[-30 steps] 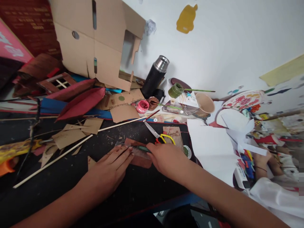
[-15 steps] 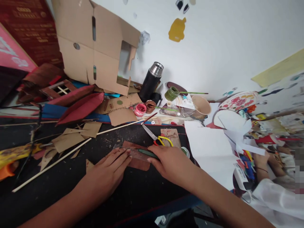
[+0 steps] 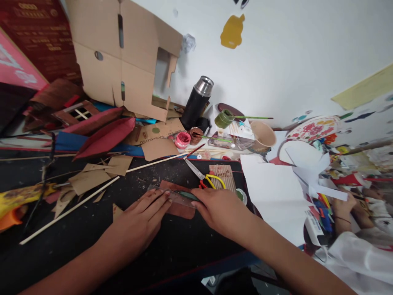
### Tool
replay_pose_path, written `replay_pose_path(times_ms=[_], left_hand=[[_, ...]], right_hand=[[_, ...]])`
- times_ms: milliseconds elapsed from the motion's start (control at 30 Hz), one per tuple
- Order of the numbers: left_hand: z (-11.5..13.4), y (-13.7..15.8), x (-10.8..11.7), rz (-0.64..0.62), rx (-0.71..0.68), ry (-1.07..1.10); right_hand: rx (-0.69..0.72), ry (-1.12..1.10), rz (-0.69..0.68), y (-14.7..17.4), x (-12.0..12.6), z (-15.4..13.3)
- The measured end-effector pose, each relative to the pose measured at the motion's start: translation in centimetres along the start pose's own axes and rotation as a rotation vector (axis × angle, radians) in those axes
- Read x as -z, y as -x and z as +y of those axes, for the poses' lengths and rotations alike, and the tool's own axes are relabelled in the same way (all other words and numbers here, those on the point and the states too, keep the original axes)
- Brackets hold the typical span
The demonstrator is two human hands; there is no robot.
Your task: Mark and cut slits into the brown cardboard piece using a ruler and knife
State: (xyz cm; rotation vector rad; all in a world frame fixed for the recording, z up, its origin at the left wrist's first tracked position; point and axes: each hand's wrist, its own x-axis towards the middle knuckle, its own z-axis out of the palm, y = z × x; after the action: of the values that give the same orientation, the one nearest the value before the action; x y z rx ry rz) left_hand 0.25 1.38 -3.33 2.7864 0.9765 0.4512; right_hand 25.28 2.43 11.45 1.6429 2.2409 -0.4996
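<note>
Presses a clear strip (image 3: 184, 199) onto a brown card (image 3: 181, 211), toward six o'clock of the view, with a flat, unclenched left hand (image 3: 143, 216) at nine o'clock of the card. Grips a slim green tool (image 3: 188, 195) in the right hand (image 3: 216, 207) at three. Has scissors (image 3: 201, 176) lying near, toward one o'clock.

Near the middle of the frame, the right hand (image 3: 219, 209) sits slightly farther right over the brown piece (image 3: 181, 212) than a second ago, with more of the green tool (image 3: 186, 195) showing. Compared with half a second ago, the tool's front end has slid back toward the left hand (image 3: 143, 217). The view has dipped a little (the dark wall marks (image 3: 244, 3), whole then, are now cut by the top edge).
</note>
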Motion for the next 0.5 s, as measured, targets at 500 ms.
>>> replay_pose_path(times_ms=[500], left_hand=[[0.04,0.03,0.16,0.058,-0.035,-0.035]], right_hand=[[-0.008,0.077,-0.087,-0.85,0.68,-0.53]])
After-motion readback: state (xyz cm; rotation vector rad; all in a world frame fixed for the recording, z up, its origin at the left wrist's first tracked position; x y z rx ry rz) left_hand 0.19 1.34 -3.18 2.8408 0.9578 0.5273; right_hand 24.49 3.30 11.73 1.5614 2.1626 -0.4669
